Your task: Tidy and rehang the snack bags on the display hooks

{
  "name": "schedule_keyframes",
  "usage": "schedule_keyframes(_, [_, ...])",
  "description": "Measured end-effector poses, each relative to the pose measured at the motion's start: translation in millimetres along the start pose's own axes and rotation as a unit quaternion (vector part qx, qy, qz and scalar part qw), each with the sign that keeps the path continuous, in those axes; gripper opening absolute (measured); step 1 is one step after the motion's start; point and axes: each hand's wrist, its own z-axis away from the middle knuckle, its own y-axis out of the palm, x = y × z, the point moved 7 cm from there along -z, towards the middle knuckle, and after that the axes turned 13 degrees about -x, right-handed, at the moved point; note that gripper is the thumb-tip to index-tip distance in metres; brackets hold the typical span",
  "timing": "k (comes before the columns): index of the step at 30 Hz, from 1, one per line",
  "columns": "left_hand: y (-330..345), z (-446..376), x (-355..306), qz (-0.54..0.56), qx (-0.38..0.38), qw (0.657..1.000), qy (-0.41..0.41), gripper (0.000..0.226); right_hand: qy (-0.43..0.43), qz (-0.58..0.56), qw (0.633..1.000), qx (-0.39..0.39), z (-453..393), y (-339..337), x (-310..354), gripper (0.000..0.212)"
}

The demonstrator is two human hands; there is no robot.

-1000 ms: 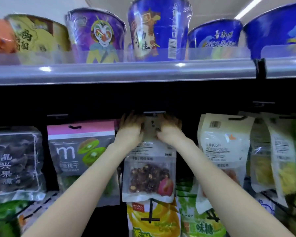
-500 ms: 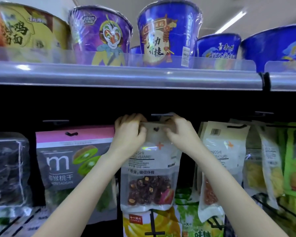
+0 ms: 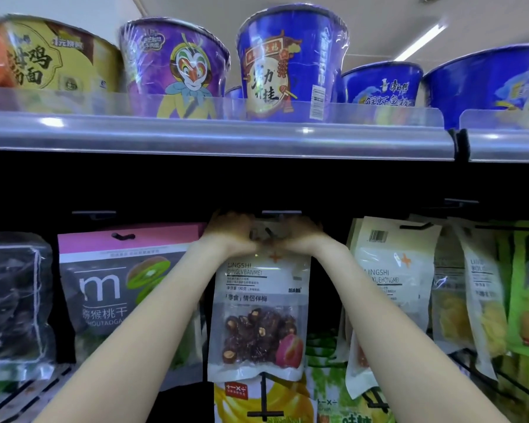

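A white snack bag with a clear window of dark dried plums hangs in the middle of the display. My left hand grips its top left corner and my right hand grips its top right corner, both raised just under the dark shelf. The bag's hang hole shows between my thumbs, right below a display hook's tag. Whether the hook passes through the hole is hidden by my hands.
A pink-and-grey kiwi bag hangs to the left, a white bag and yellow dried-fruit bags to the right. A yellow bag hangs below. Noodle cups stand on the shelf rail above.
Both hands have moved closer together at the top of the bag and lifted it slightly toward the hook. My view has tilted up a little.
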Motion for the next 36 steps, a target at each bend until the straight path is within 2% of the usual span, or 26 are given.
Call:
schedule_keyframes(3, [3.0, -6.9, 1.5, 0.008, 0.000, 1.000, 0.002, 0.053, 0.016, -0.021, 1.000, 0.004, -5.8, 4.5, -7.5, 0.057])
schedule_keyframes(8, [7.1, -9.9, 4.0, 0.048, -0.026, 0.998, -0.009, 0.041, 0.040, -0.065, 0.997, -0.010, -9.4, 10.1, -20.0, 0.074])
schedule_keyframes(12, [2.7, -9.1, 3.9, 0.070, -0.047, 0.996, 0.000, 0.035, 0.050, -0.111, 0.993, 0.004, -12.1, 18.4, -16.2, 0.061])
schedule_keyframes(17, [-1.1, -0.9, 6.7, 0.113, -0.069, 0.991, -0.020, 0.047, 0.026, -0.117, 0.993, -0.020, -6.1, 9.5, -7.2, 0.035])
schedule_keyframes(20, [-4.7, 4.4, 13.3, 0.150, -0.097, 0.983, -0.038, 0.035, -0.005, -0.063, 0.998, -0.026, -0.7, -5.4, 2.3, 0.031])
schedule_keyframes(23, [-11.4, 12.0, 16.6, 0.204, -0.126, 0.969, -0.058, 0.023, -0.017, -0.017, 0.998, -0.065, 6.9, -17.7, 3.9, 0.024])
schedule_keyframes(26, [-25.6, 18.4, 10.6, 0.219, -0.153, 0.962, -0.056, 0.034, -0.023, -0.051, 0.994, -0.095, 22.0, -35.4, 7.6, 0.026])
schedule_keyframes(31, [-47.0, 29.1, -2.4, 0.209, -0.207, 0.956, -0.008, 0.044, -0.090, -0.017, 0.991, -0.098, 42.8, -54.1, 22.6, 0.027])
schedule_keyframes(33, [-49.7, 33.0, -2.5, 0.195, -0.215, 0.957, -0.002, 0.055, -0.097, -0.013, 0.991, -0.092, 47.5, -55.6, 25.0, 0.025])
schedule_keyframes(36, [-56.8, 39.1, -3.4, 0.189, -0.222, 0.956, 0.012, 0.067, -0.102, 0.002, 0.991, -0.085, 51.3, -57.1, 28.5, 0.012])
